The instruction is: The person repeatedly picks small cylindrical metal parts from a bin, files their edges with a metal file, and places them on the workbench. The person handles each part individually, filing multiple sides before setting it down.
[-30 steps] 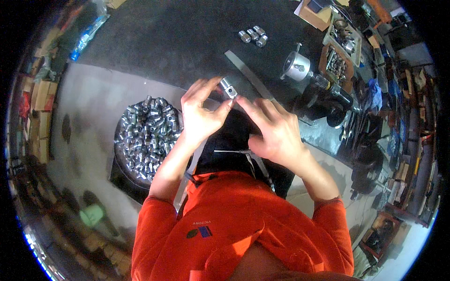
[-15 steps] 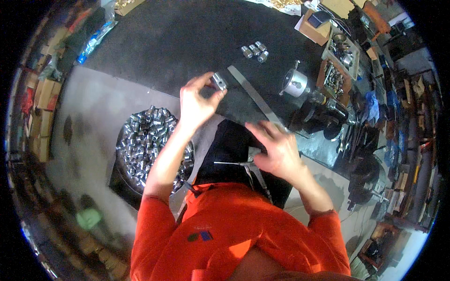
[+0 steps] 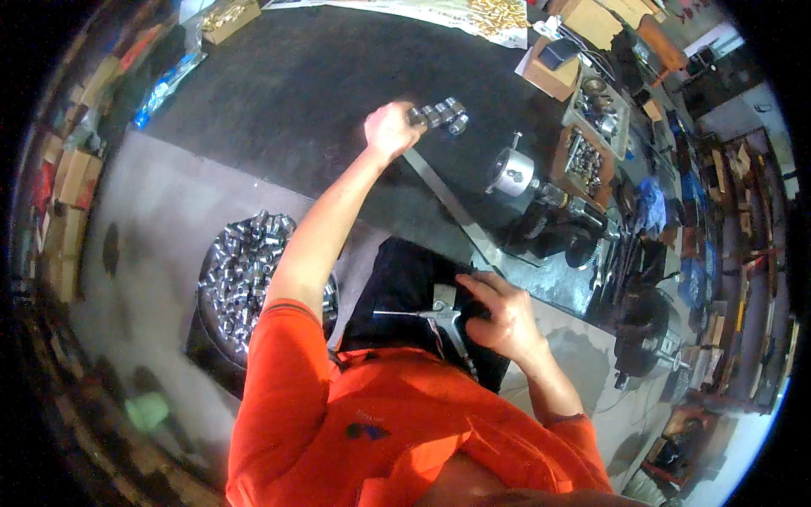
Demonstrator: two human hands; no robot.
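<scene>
My left hand [image 3: 390,133] reaches over the dark worktop, its fingers closed round a small metal fitting [image 3: 414,117]. That piece stands right beside a cluster of similar silver fittings [image 3: 443,111]; I cannot tell whether they touch. A flat steel strip [image 3: 443,193] runs diagonally from near this hand toward the right. Close to my body, my right hand [image 3: 507,316] hovers with fingers apart and nothing visible in it. Beside it, over the black cloth on my lap, lies a metal tool [image 3: 441,315] with a thin rod and a curved handle. Left of my lap sits a round container [image 3: 200,311] heaped with metal fittings [image 3: 245,275].
A silver cylindrical chuck [image 3: 511,172] on a dark mechanism stands at the right. Behind it are a tray of small metal parts [image 3: 583,165] and a bin of parts [image 3: 601,110]. Brass-coloured pieces [image 3: 498,17] lie on paper at the far edge. A blue plastic packet [image 3: 169,89] lies far left.
My left hand has moved forward and right, carrying the fitting to the cluster. My right hand has come back toward my body, away from the steel strip. The whole view has shifted slightly.
</scene>
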